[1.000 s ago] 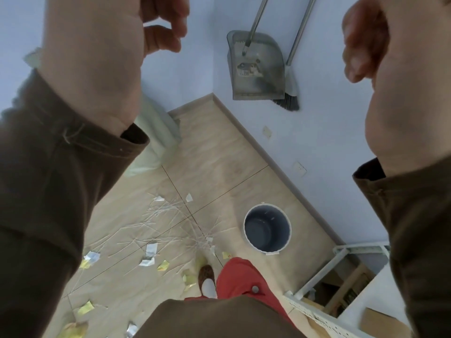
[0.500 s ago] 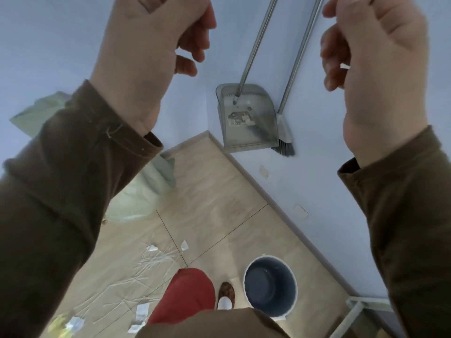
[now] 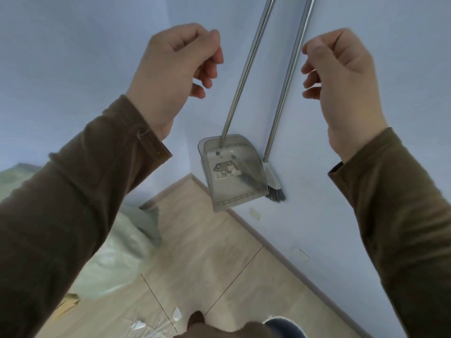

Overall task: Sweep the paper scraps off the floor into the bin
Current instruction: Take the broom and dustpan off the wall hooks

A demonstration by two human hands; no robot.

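Hanging dustpan (image 3: 233, 174), broom (image 3: 274, 184), pale-blue wall (image 3: 85, 69)

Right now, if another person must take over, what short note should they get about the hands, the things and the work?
Left hand: raised, loosely curled, holding nothing.
Right hand: the same, empty.
Dustpan and broom hang against the blue wall, handles between the two hands, untouched.
Bin: on the floor at the bottom edge, only its rim visible.
Paper scraps lie on the floor near the foot.
Done: nothing swept.
Left: take both tools, sweep, empty into the bin.
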